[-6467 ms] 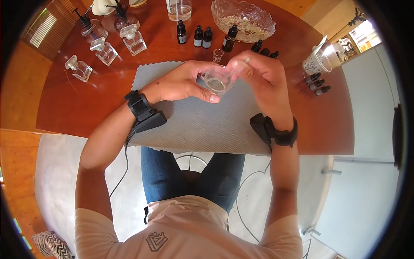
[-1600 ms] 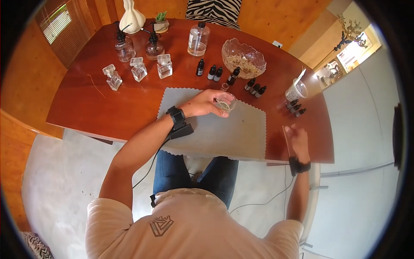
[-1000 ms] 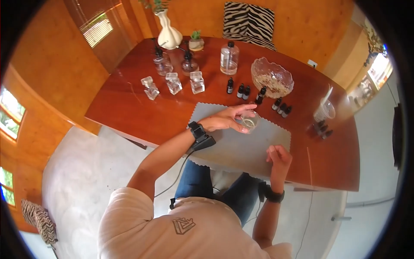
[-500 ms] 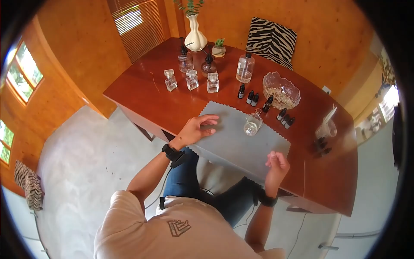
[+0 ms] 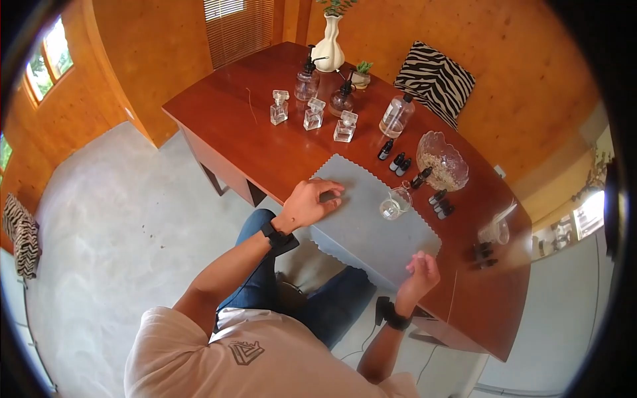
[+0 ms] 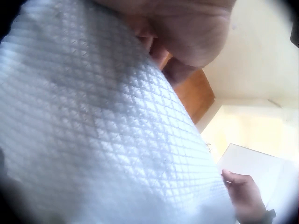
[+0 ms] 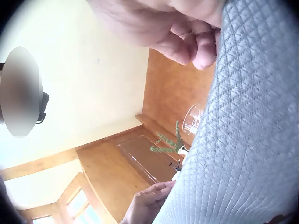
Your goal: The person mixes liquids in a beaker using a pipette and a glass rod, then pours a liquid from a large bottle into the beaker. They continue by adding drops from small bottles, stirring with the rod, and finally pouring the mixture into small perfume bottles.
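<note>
Your red-brown surface (image 5: 265, 149) bears a grey mat (image 5: 371, 232).
Your left hand (image 5: 310, 204), mid-frame, is loosely bent, holding nothing; your right hand (image 5: 419, 278), lower right of centre, curls slackly, equally unladen; the clear cup (image 5: 393, 207) sits on the mat, right of centre.

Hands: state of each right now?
Left hand: open, fingers loosely bent, holding nothing, by the grey mat.
Right hand: open, fingers loosely curled, nothing visible in it.
</note>
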{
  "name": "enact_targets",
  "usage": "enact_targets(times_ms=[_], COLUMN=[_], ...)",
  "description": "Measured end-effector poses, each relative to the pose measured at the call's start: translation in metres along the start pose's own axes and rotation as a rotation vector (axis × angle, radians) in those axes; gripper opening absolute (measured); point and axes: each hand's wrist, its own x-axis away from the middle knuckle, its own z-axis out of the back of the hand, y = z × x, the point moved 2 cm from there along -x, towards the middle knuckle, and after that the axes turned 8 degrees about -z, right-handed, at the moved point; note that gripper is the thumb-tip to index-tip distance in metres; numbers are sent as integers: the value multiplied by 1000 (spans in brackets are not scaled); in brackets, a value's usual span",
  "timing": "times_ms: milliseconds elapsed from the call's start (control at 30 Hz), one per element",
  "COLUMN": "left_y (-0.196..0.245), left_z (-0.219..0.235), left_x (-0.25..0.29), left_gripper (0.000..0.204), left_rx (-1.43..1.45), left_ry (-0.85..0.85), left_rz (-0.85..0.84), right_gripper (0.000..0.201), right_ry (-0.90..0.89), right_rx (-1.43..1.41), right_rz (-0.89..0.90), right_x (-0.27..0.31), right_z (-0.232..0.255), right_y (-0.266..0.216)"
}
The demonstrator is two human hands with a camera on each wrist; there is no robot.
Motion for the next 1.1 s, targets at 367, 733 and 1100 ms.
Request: enact_targets(times_ms=[367, 733, 1100], left_y=[-12, -7, -9], left_z=[5, 0, 5], left_x=[1, 4, 8], left_gripper=[27, 25, 28], left_rx=[-2, -219, -153], left_ry=[8, 50, 12], left_rz=[-145, -318, -271], right_gripper=[18, 21, 17], right_ry=[378, 437, 231], right_rx=[618, 684, 1008], right_rz=[270, 307, 274], right_x=[15, 15, 7], right_z=[-16, -22, -28], right_y=[3, 7, 3])
